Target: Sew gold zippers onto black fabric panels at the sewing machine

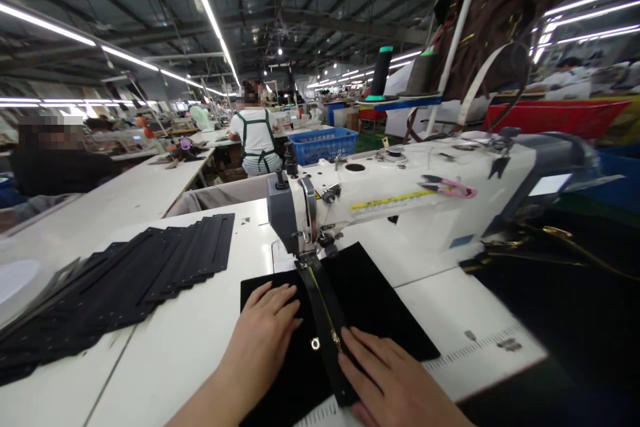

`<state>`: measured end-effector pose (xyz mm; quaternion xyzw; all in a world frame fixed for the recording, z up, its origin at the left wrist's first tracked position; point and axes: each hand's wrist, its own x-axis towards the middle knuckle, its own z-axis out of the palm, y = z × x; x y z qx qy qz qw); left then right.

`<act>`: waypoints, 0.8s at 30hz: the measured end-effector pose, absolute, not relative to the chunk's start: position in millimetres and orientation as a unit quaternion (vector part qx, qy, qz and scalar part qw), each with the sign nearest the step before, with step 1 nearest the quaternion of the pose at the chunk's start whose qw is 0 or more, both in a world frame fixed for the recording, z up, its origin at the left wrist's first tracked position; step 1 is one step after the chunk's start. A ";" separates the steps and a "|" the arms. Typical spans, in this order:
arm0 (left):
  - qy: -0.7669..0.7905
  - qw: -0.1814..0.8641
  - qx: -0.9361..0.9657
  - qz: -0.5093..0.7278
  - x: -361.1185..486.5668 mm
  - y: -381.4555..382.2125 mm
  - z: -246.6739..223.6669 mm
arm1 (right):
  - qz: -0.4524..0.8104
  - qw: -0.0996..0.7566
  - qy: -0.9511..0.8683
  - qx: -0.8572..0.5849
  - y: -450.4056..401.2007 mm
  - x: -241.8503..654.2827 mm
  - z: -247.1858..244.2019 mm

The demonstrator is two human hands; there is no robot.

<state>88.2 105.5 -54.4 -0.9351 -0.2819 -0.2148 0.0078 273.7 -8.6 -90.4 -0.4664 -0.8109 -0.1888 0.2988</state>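
A black fabric panel (380, 307) lies flat on the white sewing table, its far edge under the needle area of a sewing machine (390, 207). Along its middle runs a black strip with a gold zipper (324, 303), reaching up to the presser foot. My left hand (267, 327) rests on the panel left of the zipper, fingers stretched out flat. On the zipper strip's right edge, near the gold slider, lie the fingertips of my right hand (387, 373), also extended. A round metal eyelet (315, 343) shows between the hands.
Several overlapping black pieces (150, 273) fan out on the left. Pink-handled thread snips (450, 187) lie on the machine. Dark material with gold zippers (550, 267) is at right. A blue basket (323, 143) and a person (255, 133) are beyond. Thread cones (381, 77) stand behind.
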 end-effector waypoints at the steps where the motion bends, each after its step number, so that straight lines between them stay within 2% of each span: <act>1: -0.288 -0.001 -0.932 -0.219 89.7 104.4 -54.7 | -0.160 0.322 -0.813 -0.457 -7.6 274.7 -81.8; 5: -0.300 -0.113 -0.920 -0.225 98.9 100.8 -46.1 | 0.001 0.356 -0.774 -0.523 5.4 287.5 -30.4; 8: -0.308 -0.173 -0.885 -0.304 105.5 100.1 -33.6 | 0.038 0.340 -0.764 -0.548 20.4 300.2 -0.2; 11: -0.284 -0.160 -0.868 -0.375 110.9 102.6 -25.4 | 0.033 0.299 -0.810 -0.503 32.9 308.3 11.9; 14: -0.263 -0.147 -0.873 -0.384 117.2 106.4 -23.1 | 0.007 0.273 -0.833 -0.481 39.8 310.6 15.1; 24: -0.296 -0.052 -0.903 -0.306 122.5 117.2 -21.5 | -0.049 0.262 -0.855 -0.444 41.4 310.8 16.7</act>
